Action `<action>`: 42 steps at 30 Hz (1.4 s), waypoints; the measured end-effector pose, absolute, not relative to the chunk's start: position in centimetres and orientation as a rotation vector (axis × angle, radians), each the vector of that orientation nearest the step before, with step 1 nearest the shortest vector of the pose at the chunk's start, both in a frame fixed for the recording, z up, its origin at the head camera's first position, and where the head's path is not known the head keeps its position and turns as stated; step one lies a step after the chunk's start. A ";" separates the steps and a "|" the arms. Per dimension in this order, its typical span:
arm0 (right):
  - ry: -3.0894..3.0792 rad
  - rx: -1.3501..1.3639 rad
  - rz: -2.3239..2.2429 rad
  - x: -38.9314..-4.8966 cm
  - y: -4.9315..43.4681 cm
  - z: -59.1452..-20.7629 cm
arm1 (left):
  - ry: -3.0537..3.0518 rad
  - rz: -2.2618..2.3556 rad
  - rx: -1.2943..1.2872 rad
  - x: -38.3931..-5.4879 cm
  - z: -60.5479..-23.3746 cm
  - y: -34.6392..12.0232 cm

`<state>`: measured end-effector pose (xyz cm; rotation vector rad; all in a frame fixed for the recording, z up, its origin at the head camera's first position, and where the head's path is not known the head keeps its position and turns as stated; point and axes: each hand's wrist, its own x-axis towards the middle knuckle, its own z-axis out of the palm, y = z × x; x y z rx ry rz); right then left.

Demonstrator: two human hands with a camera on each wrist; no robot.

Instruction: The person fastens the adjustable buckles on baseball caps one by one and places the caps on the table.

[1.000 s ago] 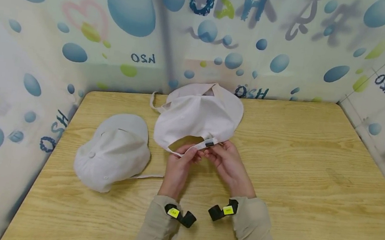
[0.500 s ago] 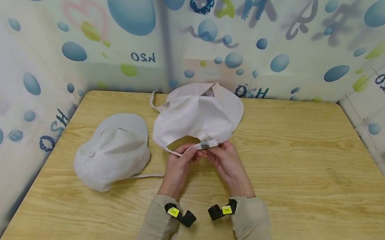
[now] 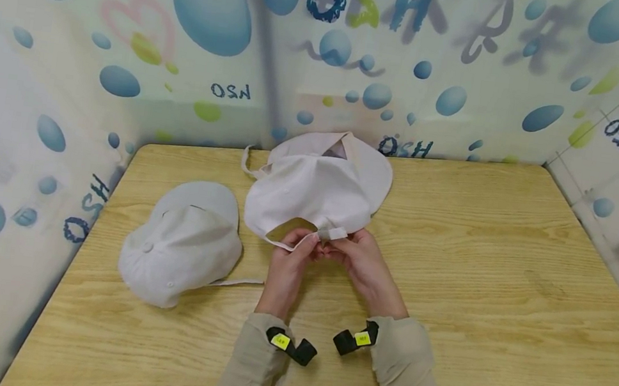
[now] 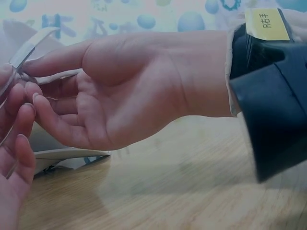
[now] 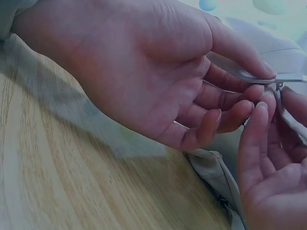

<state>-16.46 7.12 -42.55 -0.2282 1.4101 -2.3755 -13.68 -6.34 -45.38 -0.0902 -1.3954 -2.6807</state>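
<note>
A white baseball cap [image 3: 310, 187] lies at the middle of the table, its back opening toward me. The left hand [image 3: 283, 277] pinches the cap's back strap [image 3: 333, 233] between thumb and fingers. From the other side, the right hand [image 3: 371, 275] pinches the strap near its free end. A small metal buckle [image 5: 279, 85] shows at the fingertips in the right wrist view. Both hands' fingertips nearly meet under the strap, as the left wrist view also shows. Part of the strap is hidden behind the fingers.
Another pale cap [image 3: 298, 143] lies just behind the first, its loose strap [image 3: 249, 163] sticking out left. A light grey cap [image 3: 186, 249] rests at the left, a thin strap [image 3: 237, 283] reaching toward the left hand. Patterned walls [image 3: 181, 106] border the wooden table [image 3: 506, 294].
The strap's free end has shifted slightly left and down with the right fingers, and the dark buckle now looks pale as it has turned. The other caps have not moved.
</note>
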 end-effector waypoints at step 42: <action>1.122 -0.170 -2.493 -16.7 7.8 -42.3 | -1.274 -2.682 -0.049 -13.7 -45.0 -6.3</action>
